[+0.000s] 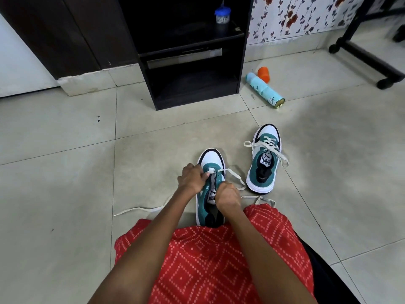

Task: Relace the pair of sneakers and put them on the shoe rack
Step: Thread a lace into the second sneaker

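Observation:
A teal-and-white sneaker (211, 159) lies on the floor tiles right in front of my lap, toe pointing away. My left hand (192, 179) pinches its cream lace (232, 175) at the lowest eyelets. My right hand (226, 197) is curled over the sneaker's tongue and right eyelet row; what its fingers hold is hidden. Loose lace ends trail left (140, 209) and right across the floor. The second sneaker (264, 159) stands further right, loosely laced at the toe end with lace ends hanging out. The black shoe rack (192, 62) stands ahead against the wall.
A light-blue spray can (265, 89) lies on its side right of the rack, with an orange cap (263, 73) beside it. A small blue-lidded jar (222, 15) sits on the rack's upper shelf. A black wheeled stand base (370, 62) is at the far right.

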